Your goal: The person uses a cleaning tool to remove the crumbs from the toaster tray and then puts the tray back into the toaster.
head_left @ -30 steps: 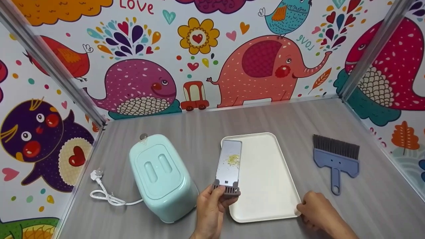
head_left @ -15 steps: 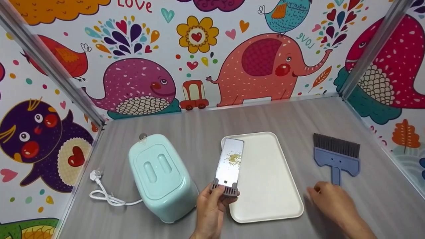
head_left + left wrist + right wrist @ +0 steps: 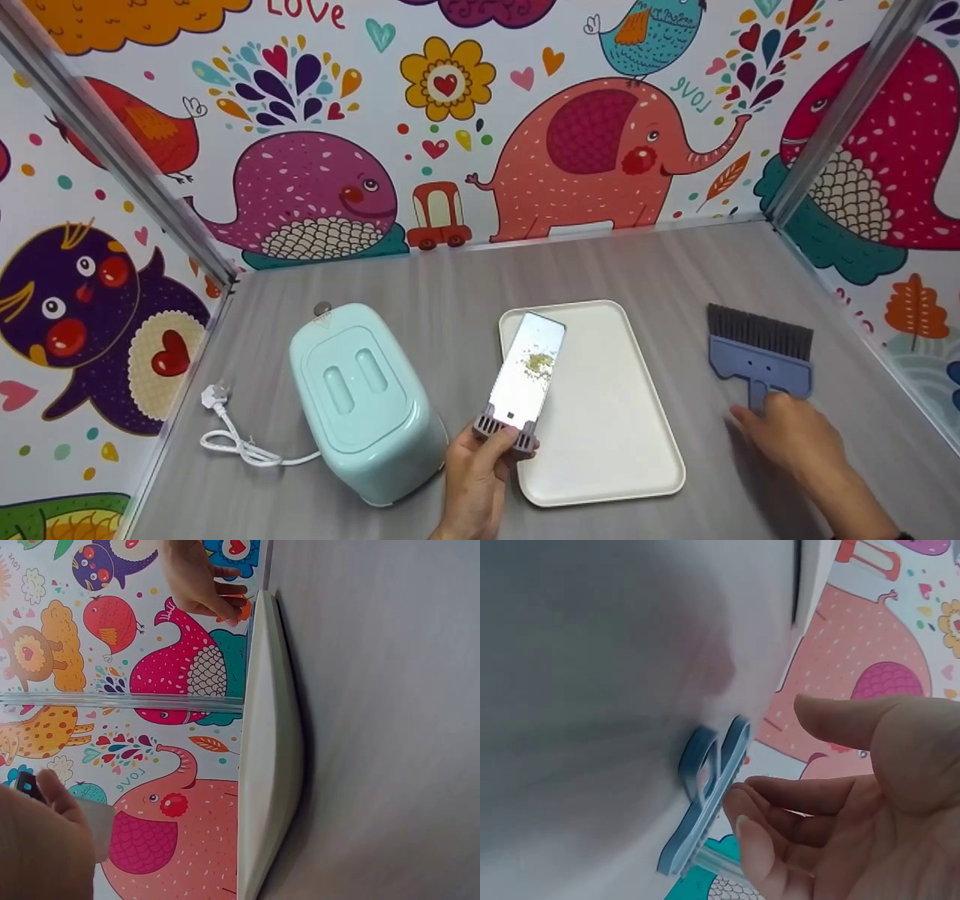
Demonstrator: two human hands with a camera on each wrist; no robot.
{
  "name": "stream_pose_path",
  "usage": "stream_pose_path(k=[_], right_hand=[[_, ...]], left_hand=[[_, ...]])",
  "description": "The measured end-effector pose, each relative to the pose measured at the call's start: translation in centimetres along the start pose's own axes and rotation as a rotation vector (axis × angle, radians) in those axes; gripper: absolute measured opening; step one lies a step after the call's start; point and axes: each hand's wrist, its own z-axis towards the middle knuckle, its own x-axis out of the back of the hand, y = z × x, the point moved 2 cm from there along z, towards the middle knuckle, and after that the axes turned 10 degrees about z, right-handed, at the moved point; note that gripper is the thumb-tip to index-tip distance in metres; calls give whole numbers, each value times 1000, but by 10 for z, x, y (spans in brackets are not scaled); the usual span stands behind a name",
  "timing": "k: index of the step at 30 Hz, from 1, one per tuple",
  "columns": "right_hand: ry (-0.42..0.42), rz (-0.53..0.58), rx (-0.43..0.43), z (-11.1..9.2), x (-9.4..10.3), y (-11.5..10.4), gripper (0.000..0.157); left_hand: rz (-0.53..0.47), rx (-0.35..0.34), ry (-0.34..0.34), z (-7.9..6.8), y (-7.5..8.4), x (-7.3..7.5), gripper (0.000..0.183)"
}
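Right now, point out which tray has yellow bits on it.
The narrow tray in the left hand: bits lie on it. The wide tray on the table shows none.

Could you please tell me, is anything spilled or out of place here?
Only the crumbs stand out: a loose yellowish scatter on the otherwise bare metal plate, which the left hand holds over the tray. I see none spilled on the tray.

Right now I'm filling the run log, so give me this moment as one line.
left hand: holds metal tray bearing crumbs; right hand: over brush handle, not gripping; white tray: on table; plug: on table
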Motion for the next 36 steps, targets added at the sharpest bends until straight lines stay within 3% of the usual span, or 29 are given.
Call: stream_pose_path(k=[7,17,22,27,36], right_hand=[[-81,-52,-26,6,0,7,45],[-60,-97,-69,15,-2,13,42],[-56,-73,-88,17,-2,18,41],[-35,-30,-80,18,0,20,35],[-52,147,-121,15,14,26,33]], left_hand=[[-29,14,-24,1,1,0,42],[-45,13,-93,2,5,0,44],[-35,-15,-122,2,5,0,47],[-23,-29,-104,2,5,1,46],[-3,-26,-98,3,4,2,45]])
